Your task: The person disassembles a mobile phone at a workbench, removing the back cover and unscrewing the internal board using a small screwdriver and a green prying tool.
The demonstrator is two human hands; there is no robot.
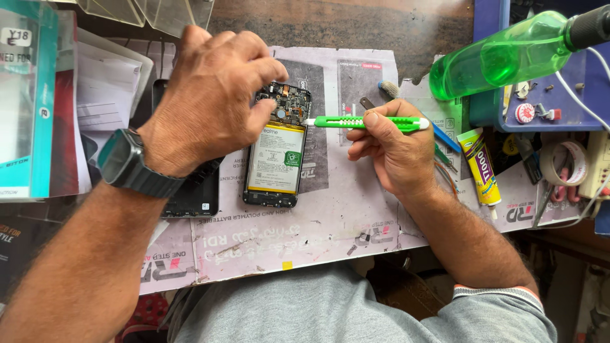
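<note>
Repair seems mid-step: the opened phone [277, 149] is lying at the mat's [330, 228] centre. The left hand [206, 95], at ten o'clock, is pinching its board; the right hand [394, 149] is gripping a green tool [365, 122]. Next move probably needs gentle prying.

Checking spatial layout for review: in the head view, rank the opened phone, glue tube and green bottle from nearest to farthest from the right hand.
From the right hand:
1. Opened phone, just to its left.
2. Glue tube, on its right.
3. Green bottle, up at the top right.
</note>
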